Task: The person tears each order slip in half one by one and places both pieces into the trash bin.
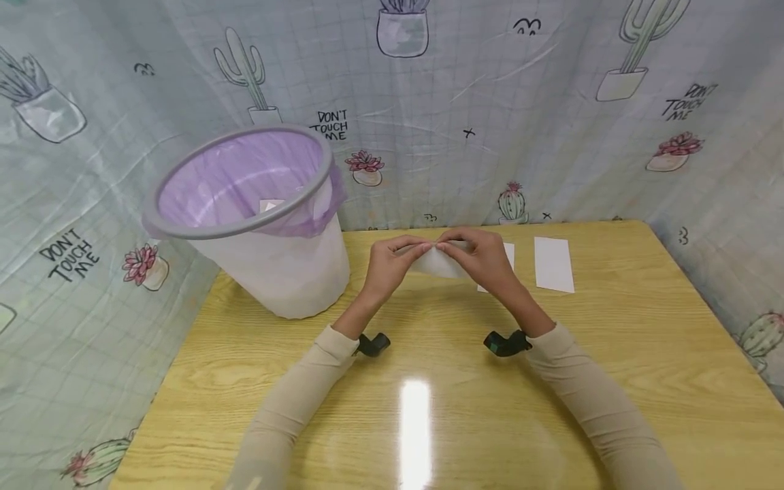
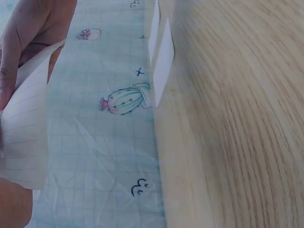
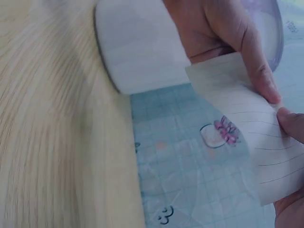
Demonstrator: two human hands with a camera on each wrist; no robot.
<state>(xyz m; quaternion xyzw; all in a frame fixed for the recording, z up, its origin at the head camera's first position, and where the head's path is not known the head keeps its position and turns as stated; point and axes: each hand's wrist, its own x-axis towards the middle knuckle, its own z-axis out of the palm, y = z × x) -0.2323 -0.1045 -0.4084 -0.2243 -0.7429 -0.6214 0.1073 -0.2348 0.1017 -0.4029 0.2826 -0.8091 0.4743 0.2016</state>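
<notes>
A sheet of lined white paper (image 1: pixel 439 264) is held up over the far part of the table. My left hand (image 1: pixel 388 264) pinches its upper edge between thumb and fingers. Right beside it, my right hand (image 1: pixel 484 260) pinches the same edge, the two sets of fingertips meeting near the middle. In the right wrist view the ruled lines of the paper (image 3: pixel 247 114) show, and the sheet bends below the fingers. The left wrist view catches the paper (image 2: pixel 26 123) at its left border, between both hands.
Two white paper pieces, one partly behind the right hand and one farther right (image 1: pixel 554 264), lie on the wooden table (image 1: pixel 612 340). At the back left stands a white bin (image 1: pixel 288 272) with a purple liner and some white paper (image 1: pixel 269 205) inside. A cactus-print curtain (image 1: pixel 465 88) hangs behind.
</notes>
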